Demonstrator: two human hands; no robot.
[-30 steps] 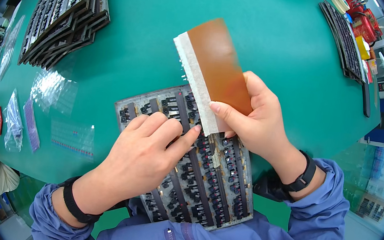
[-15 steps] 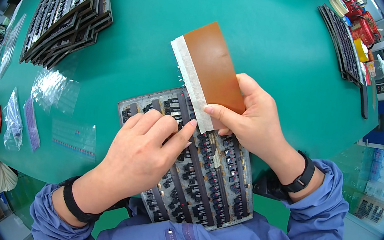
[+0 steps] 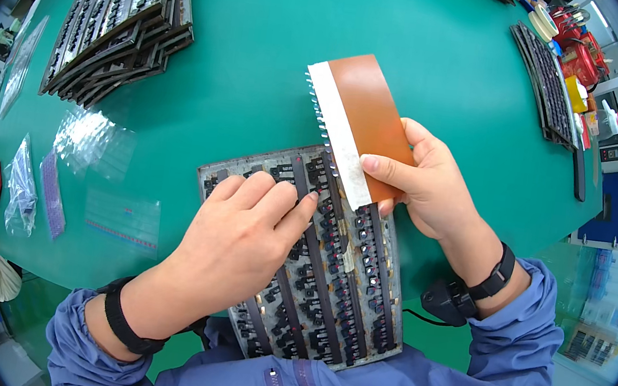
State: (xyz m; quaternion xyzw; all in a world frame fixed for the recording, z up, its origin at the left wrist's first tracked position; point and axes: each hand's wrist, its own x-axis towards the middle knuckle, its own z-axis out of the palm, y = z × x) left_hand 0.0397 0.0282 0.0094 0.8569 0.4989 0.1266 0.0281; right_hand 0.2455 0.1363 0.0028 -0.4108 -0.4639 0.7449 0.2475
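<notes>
We see both forearms entering from the lower edge in blue sleeves, a black band on each wrist. Left hand [image 3: 241, 239] lies palm down, knuckles up, fingers bent and bunched, fingertips [image 3: 307, 199] pressed down toward the upper right. Right hand [image 3: 426, 184] is raised a little higher, wrist bent back, thumb stretched out to the left in a pinch against the curled fingers. Hands sit close together, not touching.

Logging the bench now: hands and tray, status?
Left hand pressing on component tray. Right hand gripping brown card with white strip at tray's far edge. Nothing obstructing.
</notes>
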